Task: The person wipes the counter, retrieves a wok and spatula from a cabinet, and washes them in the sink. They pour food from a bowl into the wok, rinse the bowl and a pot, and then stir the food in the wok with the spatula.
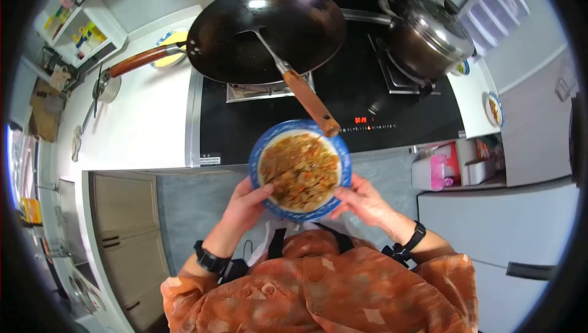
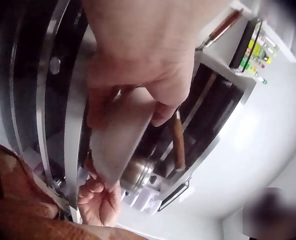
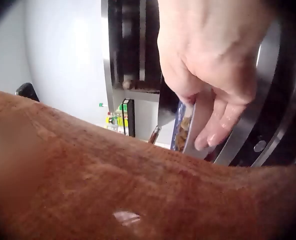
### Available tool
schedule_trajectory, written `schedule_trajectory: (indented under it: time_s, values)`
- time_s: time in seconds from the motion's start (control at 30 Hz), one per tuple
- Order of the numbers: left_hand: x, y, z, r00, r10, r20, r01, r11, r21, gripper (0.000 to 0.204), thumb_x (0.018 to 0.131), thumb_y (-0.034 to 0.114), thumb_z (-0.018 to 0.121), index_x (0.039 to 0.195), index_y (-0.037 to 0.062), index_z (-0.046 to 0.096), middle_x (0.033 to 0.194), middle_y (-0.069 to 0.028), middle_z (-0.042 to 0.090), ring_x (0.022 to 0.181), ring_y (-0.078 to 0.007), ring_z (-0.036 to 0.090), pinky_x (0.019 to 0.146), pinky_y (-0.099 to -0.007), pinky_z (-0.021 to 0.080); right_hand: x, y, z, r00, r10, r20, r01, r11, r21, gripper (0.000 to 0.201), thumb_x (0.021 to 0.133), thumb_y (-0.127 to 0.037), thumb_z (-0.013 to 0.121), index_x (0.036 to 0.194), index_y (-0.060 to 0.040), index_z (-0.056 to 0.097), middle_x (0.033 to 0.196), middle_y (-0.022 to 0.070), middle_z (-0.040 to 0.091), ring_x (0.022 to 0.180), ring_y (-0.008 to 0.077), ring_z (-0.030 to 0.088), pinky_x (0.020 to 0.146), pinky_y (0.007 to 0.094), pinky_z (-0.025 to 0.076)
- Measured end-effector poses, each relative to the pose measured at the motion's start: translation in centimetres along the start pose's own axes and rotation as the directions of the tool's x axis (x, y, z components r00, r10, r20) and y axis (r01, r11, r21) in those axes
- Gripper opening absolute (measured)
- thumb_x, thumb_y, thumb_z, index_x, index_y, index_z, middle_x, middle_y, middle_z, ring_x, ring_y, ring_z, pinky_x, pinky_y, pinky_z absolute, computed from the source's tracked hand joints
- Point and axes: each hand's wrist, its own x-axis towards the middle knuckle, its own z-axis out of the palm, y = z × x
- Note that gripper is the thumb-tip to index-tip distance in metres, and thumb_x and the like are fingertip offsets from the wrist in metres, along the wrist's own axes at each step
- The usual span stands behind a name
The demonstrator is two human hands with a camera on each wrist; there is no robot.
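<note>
A blue-rimmed plate (image 1: 256,160) full of chopped, saucy food (image 1: 300,170) is held level in front of the body, at the front edge of the cooktop. My left hand (image 1: 247,203) grips its left rim, thumb on top and fingers underneath. On the right rim my right hand (image 1: 362,200) does the same. The left wrist view shows the white underside of the plate (image 2: 120,135) between thumb and fingers of the left hand (image 2: 140,70). In the right wrist view the right hand (image 3: 213,65) pinches the plate's edge (image 3: 199,117).
Beyond the plate a wok (image 1: 233,45) sits on the cooktop, holding a spatula (image 1: 306,97) whose wooden handle reaches over the plate's far rim. A lidded pot (image 1: 422,42) stands at the right rear. A yellow-centred dish (image 1: 168,54) is on the left counter, a small plate (image 1: 493,110) on the right.
</note>
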Motion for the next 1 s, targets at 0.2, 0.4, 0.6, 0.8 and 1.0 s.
schedule_trajectory:
  time_s: [0.2,0.4,0.6,0.8,1.0]
  values:
    - [-5.2,3.0,-3.2,0.917,0.154,-0.368,-0.208,0.971,-0.113,0.032,0.077,0.004,0.055,0.108,-0.0061,0.054,0.105,-0.0157,0.06,0.093,-0.0236,0.06,0.085,-0.0341,0.047,4.4,-3.4,-2.3,0.928,-0.36,0.092,0.35,0.763,-0.544,0.049,0.082,-0.01,0.062,0.126,-0.0092,0.043,0.095,0.004,0.061,0.075,0.0088,0.06,0.068,0.0233,0.05]
    - [-6.2,10.8,-2.0,0.79,0.412,-0.454,-0.414,0.905,0.099,0.041,0.078,0.016,0.054,0.111,-0.0079,0.05,0.109,-0.0187,0.057,0.098,-0.0275,0.057,0.087,-0.0376,0.046,7.6,-12.7,1.3,0.508,-0.672,0.539,0.55,-0.228,-0.803,0.068,0.058,-0.004,0.071,0.121,-0.0116,0.047,0.117,0.0106,0.049,0.102,0.0298,0.049,0.082,0.0356,0.042]
    - [-1.3,18.1,0.6,0.724,0.53,-0.441,-0.505,0.843,0.185,0.037,0.082,0.014,0.052,0.112,-0.0076,0.049,0.108,-0.0168,0.058,0.098,-0.0248,0.058,0.085,-0.0357,0.047,9.0,-15.1,3.5,0.441,-0.512,0.737,0.612,-0.429,-0.664,0.04,0.066,-0.018,0.07,0.104,-0.0146,0.059,0.119,0.0118,0.048,0.101,0.0305,0.051,0.081,0.0365,0.042]
    - [6.4,23.5,0.4,0.768,0.517,-0.378,-0.256,0.789,0.559,0.03,0.08,0.02,0.055,0.099,-0.0034,0.056,0.089,-0.0105,0.061,0.075,-0.0167,0.062,0.045,-0.0266,0.051,8.4,-19.9,1.1,0.397,-0.737,0.547,0.665,-0.18,-0.725,0.031,0.071,-0.008,0.069,0.1,-0.0102,0.061,0.094,0.0133,0.062,0.091,0.0284,0.06,0.078,0.0329,0.049]
    - [15.9,26.4,0.3,0.745,0.606,-0.278,-0.096,0.511,0.854,0.033,0.076,0.024,0.056,0.096,-0.0026,0.059,0.077,-0.0094,0.061,0.068,-0.0154,0.059,0.056,-0.0259,0.048,5.8,-21.2,-2.1,0.481,-0.865,0.142,0.699,0.281,-0.657,0.017,0.078,0.002,0.06,0.096,0.0009,0.06,0.097,0.0105,0.06,0.087,0.0156,0.06,0.077,0.0244,0.046]
